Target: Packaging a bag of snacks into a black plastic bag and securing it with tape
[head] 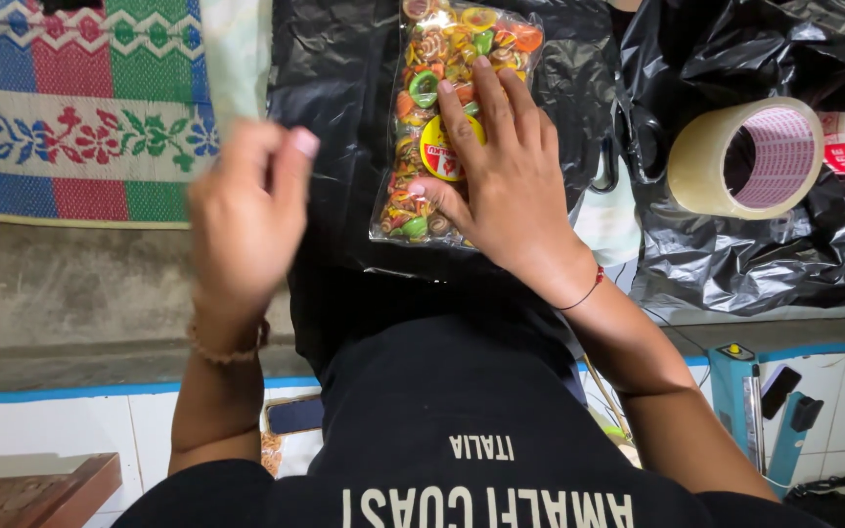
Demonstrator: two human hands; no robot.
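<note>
Clearly my right hand (501,171) presses flat, fingers spread, on the clear snack packet (447,117) lying on black plastic sheeting (344,117). Left hand (246,210) hangs loosely curled, empty. Packet looks light, crinkly, slippery, contents brittle; I'd pinch an edge.

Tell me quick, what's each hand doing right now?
Left hand: raised, blurred, fingers curled; whether it holds anything cannot be told.
Right hand: open, flat on the snack bag.

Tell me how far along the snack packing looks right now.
Done: the clear bag of colourful ring snacks is filled and carries a round yellow label. In hand: the right hand presses it flat on the black plastic sheet; the left hand is raised, blurred. Left: rolls of tape lie untouched.
</note>
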